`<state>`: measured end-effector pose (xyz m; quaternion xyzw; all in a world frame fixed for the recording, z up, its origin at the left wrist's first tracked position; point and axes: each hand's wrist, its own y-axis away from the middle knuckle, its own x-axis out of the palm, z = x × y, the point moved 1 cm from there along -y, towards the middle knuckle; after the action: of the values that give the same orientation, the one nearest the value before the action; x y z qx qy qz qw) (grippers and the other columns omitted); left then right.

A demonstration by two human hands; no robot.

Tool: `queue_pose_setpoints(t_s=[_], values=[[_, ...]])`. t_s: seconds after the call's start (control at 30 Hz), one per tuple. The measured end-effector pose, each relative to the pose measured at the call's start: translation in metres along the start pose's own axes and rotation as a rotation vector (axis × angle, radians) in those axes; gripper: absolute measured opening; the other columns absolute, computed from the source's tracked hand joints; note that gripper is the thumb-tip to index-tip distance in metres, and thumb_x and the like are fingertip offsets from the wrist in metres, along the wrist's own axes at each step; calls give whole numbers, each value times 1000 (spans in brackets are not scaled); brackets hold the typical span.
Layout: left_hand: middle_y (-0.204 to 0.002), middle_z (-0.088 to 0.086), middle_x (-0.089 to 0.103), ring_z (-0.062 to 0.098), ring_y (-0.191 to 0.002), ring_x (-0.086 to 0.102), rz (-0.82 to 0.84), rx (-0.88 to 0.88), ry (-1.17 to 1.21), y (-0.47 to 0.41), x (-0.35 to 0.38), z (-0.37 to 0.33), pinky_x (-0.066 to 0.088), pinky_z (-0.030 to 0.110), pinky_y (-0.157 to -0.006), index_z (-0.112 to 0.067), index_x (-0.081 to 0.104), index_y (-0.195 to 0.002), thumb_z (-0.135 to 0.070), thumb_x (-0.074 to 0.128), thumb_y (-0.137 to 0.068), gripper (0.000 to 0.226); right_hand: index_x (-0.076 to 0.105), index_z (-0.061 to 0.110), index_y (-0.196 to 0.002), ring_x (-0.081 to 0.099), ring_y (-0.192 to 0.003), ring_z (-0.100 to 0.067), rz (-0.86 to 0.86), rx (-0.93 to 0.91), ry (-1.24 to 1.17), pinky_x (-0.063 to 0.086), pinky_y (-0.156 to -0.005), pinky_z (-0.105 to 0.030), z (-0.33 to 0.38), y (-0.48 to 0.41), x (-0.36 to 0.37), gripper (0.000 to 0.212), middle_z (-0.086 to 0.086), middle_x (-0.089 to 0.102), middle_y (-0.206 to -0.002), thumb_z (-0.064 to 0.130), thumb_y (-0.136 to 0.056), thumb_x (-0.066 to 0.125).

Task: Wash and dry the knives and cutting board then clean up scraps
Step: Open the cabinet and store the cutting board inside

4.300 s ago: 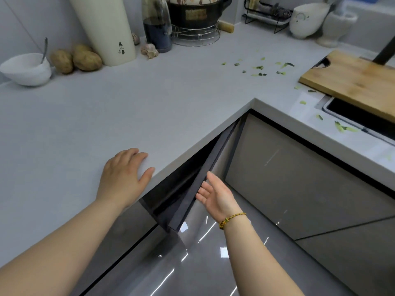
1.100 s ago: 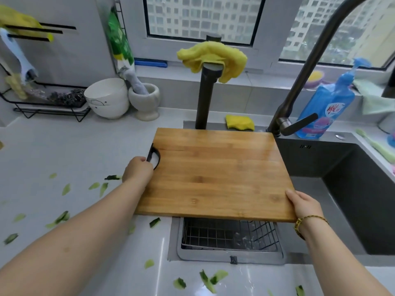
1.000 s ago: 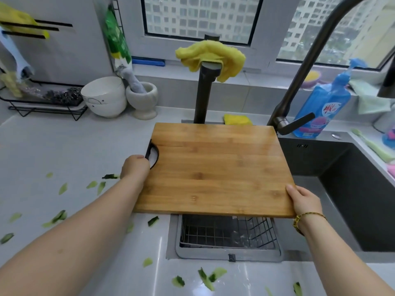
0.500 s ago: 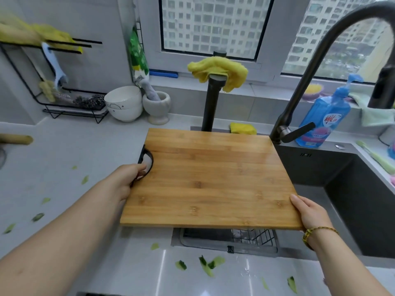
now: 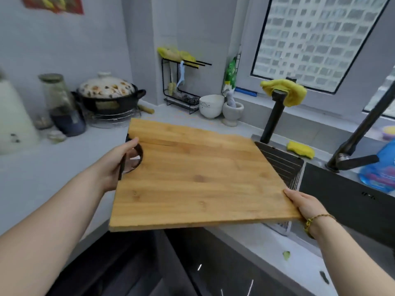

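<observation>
The bamboo cutting board [image 5: 196, 174] hangs in the air, roughly level, over the inner corner of the grey counter [image 5: 42, 167]. My left hand [image 5: 115, 165] grips its black handle cut-out at the left edge. At the near right corner my right hand [image 5: 305, 202] holds the board, thumb on top and fingers underneath. A few green vegetable scraps [image 5: 286, 254] lie on the counter strip in front of the sink. No knife is in view.
The dark sink [image 5: 346, 201] with its wire rack [image 5: 282, 163] lies to the right, beside two black taps, one capped with a yellow cloth [image 5: 284, 90]. A lidded pot [image 5: 106, 95], a jar, a white bowl [image 5: 210, 105] and a mortar stand along the back. Dark cabinet fronts are below.
The board has swung left, away from above the sink, to over the counter corner. Both hands keep their hold. The view has turned left and is blurred.
</observation>
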<state>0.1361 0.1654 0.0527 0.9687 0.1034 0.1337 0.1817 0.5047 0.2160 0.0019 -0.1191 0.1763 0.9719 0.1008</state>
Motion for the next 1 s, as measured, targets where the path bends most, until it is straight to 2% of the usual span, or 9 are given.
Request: queue_pose_setpoints(t_s=[0.07,0.17,0.27,0.4,0.57,0.67,0.8,0.9,1.0], values=[[-55,6,67,15,-45,64,-11,8,16,32,-14,10,51,19,-42,-10,62,-75,-42,38,-94,44,60,8,-115,47,-62,-15,67,24,19,37,-53,-25,-4,7,7,31,-3,54,-75,26,-90,55],[-43,-1,59,8,-36,57,-100,63,54,72,-32,30,45,14,-40,-11,59,-37,-28,37,-97,66,60,12,-113,49,-61,-15,157,56,25,44,-47,-21,-10,19,22,29,-4,57,-76,27,-89,57],[-60,2,66,10,-45,63,-150,93,161,102,-49,46,52,22,-58,-11,59,-62,-19,38,-97,41,60,13,-109,55,-60,-15,217,59,6,48,-41,-16,-10,34,38,22,-4,58,-78,23,-89,57],[-45,-3,62,6,-38,60,-295,165,234,130,-64,66,46,14,-37,-10,52,-72,-6,38,-95,26,60,12,-114,51,-49,-12,236,47,-20,44,-40,-17,-4,49,57,32,1,54,-79,31,-89,56],[-50,-2,64,8,-40,61,-360,186,372,168,-85,90,48,16,-38,-10,54,-73,-8,39,-94,26,39,10,-136,56,-90,-18,226,68,-340,45,-81,-34,-5,80,77,50,-8,50,-132,40,-96,38],[-58,0,66,10,-44,63,-335,205,486,192,-100,97,51,20,-46,-11,57,-73,-9,39,-92,26,12,8,-146,48,-123,-31,230,138,-772,50,-77,-38,-13,118,91,65,-18,30,-147,43,-96,36],[-43,-3,58,10,-36,58,-336,207,581,219,-110,112,46,13,-38,-11,58,-51,-7,37,-93,47,19,10,-145,47,-123,-32,414,199,-859,49,-78,-43,-41,201,128,70,-16,42,-139,51,-91,38],[-48,0,63,13,-44,64,-298,187,662,232,-113,125,49,18,-40,-8,53,-72,-5,38,-92,26,39,14,-134,56,-109,-26,620,178,-712,53,-71,-41,-57,257,156,56,-9,56,-123,43,-87,44],[-58,3,68,16,-53,68,-237,160,702,245,-125,142,53,24,-45,-7,56,-81,-3,39,-92,20,34,12,-136,58,-103,-25,594,72,-681,55,-65,-39,-71,286,168,51,-9,55,-124,14,-88,50]])
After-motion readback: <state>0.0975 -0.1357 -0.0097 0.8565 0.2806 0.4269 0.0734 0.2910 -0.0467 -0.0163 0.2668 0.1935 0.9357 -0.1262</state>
